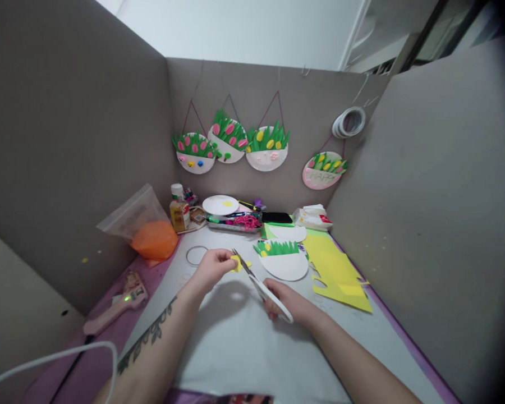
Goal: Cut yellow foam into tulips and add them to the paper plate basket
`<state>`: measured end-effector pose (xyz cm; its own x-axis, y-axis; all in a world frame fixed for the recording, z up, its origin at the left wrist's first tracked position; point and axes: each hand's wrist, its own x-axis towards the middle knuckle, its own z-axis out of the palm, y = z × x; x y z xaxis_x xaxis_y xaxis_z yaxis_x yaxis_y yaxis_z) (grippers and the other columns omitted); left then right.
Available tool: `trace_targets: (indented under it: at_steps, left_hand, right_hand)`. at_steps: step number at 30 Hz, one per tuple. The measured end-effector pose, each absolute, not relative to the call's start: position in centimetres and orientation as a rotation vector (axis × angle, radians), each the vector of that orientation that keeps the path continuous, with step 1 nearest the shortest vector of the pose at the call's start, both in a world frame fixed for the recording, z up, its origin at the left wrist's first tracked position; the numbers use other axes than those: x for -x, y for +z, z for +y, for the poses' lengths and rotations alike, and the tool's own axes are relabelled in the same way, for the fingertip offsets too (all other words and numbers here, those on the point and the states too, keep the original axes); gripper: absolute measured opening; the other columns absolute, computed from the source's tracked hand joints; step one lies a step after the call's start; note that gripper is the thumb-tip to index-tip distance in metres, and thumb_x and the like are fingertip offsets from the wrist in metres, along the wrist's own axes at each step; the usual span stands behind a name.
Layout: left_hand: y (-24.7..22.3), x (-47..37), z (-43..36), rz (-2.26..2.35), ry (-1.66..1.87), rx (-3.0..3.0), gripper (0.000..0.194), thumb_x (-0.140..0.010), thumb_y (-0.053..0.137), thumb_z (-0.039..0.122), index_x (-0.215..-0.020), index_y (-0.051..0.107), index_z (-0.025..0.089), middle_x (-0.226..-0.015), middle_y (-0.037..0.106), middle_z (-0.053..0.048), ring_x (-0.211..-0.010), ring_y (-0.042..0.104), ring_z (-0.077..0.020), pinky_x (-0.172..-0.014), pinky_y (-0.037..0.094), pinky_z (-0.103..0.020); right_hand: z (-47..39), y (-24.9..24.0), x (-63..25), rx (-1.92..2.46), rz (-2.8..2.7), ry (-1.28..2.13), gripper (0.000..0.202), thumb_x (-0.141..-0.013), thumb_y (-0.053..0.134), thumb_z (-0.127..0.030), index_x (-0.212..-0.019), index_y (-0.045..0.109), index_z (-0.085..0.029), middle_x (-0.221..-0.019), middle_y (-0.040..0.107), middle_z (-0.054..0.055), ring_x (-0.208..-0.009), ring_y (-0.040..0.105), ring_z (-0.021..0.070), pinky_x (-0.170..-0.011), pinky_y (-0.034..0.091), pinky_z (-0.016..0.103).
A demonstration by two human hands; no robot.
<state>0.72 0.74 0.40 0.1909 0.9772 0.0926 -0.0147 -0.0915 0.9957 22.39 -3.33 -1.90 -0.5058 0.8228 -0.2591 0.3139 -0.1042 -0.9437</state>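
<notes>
Between thumb and fingers, my left hand (216, 266) pinches a small piece of yellow paper (237, 264). My right hand (283, 300) is closed around the white handles of a pair of scissors (258, 283). The blades point up and left, right beside the yellow piece; whether they touch it I cannot tell. Just past the scissors lies a white half-plate pocket (284, 266) with green paper grass and yellow paper shapes along its top. To its right is a yellow paper sheet (340, 275) with notches cut from its edges.
At left are a pink glue gun (118, 308) with a lit green light, a bag of orange material (155, 238) and a bottle (179, 210). A supply tray (235, 225) stands at the back. Decorated plates (267, 154) and a tape roll (348, 122) hang on the grey partition.
</notes>
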Motion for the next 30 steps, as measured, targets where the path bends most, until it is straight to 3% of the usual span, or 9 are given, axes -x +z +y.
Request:
trace_targets:
  at_steps: [4,8,12,15,17,20,22,25,30]
  left_hand:
    - [0.4,-0.6,0.8,0.977,1.129,-1.377,0.012,-0.062,0.062,0.024,-0.054,0.059,0.016,-0.059,0.060,0.000,-0.058,0.052,-0.0114,-0.057,0.038,-0.022]
    - [0.6,-0.5,0.6,0.939,1.105,-1.400,0.012,-0.064,0.061,0.025,-0.056,0.060,0.016,-0.063,0.062,-0.001,-0.063,0.055,-0.0133,-0.061,0.040,-0.023]
    - [0.7,-0.8,0.5,0.989,1.162,-1.342,0.011,-0.062,0.063,0.025,-0.056,0.061,0.015,-0.087,0.067,-0.006,-0.080,0.058,-0.0174,-0.069,0.042,-0.025]
    - [0.6,-1.2,0.5,1.037,1.204,-1.271,0.014,-0.060,0.064,0.026,-0.055,0.060,0.014,-0.107,0.063,-0.009,-0.088,0.058,-0.0195,-0.071,0.042,-0.026]
    - [0.4,-1.7,0.4,1.061,1.214,-1.195,0.016,-0.059,0.065,0.028,-0.055,0.060,0.013,-0.109,0.061,-0.010,-0.086,0.058,-0.0187,-0.070,0.042,-0.026]
    - [0.1,-2.3,0.4,1.096,1.251,-1.043,0.018,-0.058,0.067,0.031,-0.063,0.062,0.014,-0.103,0.063,-0.008,-0.078,0.057,-0.0149,-0.068,0.042,-0.025]
    - [-0.2,-2.6,0.4,1.106,1.259,-0.954,0.021,-0.058,0.068,0.032,-0.068,0.062,0.015,-0.088,0.064,-0.004,-0.072,0.056,-0.0128,-0.066,0.042,-0.024]
    - [-0.5,-2.9,0.3,1.102,1.239,-0.880,0.021,-0.056,0.069,0.032,-0.065,0.059,0.015,-0.068,0.059,0.001,-0.067,0.053,-0.0107,-0.062,0.040,-0.022]
    - [-0.7,-3.1,0.2,1.100,1.231,-0.861,0.020,-0.058,0.068,0.032,-0.064,0.058,0.016,-0.065,0.055,0.003,-0.063,0.050,-0.0081,-0.058,0.037,-0.018]
  right_hand:
    - [-3.2,-2.2,-22.6,1.255,-1.764,1.627,0.018,-0.057,0.050,-0.013,-0.072,0.042,-0.019,-0.051,0.051,-0.008,-0.042,0.044,0.0073,-0.040,0.031,0.017]
    - [-3.1,-2.9,-22.6,1.247,-1.740,1.603,0.019,-0.056,0.052,-0.013,-0.071,0.042,-0.019,-0.048,0.048,-0.010,-0.041,0.043,0.0066,-0.040,0.031,0.017]
    - [-2.7,-2.5,-22.9,1.230,-1.675,1.575,0.021,-0.055,0.053,-0.014,-0.071,0.041,-0.020,-0.048,0.048,-0.009,-0.040,0.041,0.0070,-0.040,0.032,0.018]
    - [-1.8,-1.5,-24.8,1.330,-1.618,1.315,0.017,-0.058,0.055,-0.020,-0.071,0.043,-0.020,-0.052,0.052,-0.006,-0.044,0.045,0.0091,-0.043,0.034,0.020]
    - [-0.7,-1.1,-27.1,1.506,-1.537,0.949,0.018,-0.062,0.058,-0.029,-0.072,0.046,-0.020,-0.056,0.053,-0.004,-0.050,0.049,0.0116,-0.049,0.039,0.023]
    - [1.0,-1.6,-31.4,1.899,-1.421,0.405,0.031,-0.064,0.060,-0.045,-0.079,0.053,-0.019,-0.071,0.060,0.002,-0.063,0.056,0.0170,-0.056,0.040,0.026]
    - [1.9,-2.4,-34.0,2.151,-1.370,0.242,0.036,-0.071,0.053,-0.049,-0.089,0.056,-0.018,-0.081,0.063,0.007,-0.072,0.059,0.0204,-0.060,0.041,0.028]
    - [2.6,-3.5,-36.5,2.436,-1.340,0.168,0.043,-0.077,0.046,-0.049,-0.102,0.055,-0.015,-0.094,0.063,0.014,-0.086,0.060,0.0256,-0.067,0.042,0.032]
    - [2.7,-4.0,-37.2,2.630,-1.340,0.152,0.042,-0.079,0.047,-0.043,-0.105,0.055,-0.011,-0.103,0.060,0.019,-0.094,0.058,0.0305,-0.072,0.044,0.039]
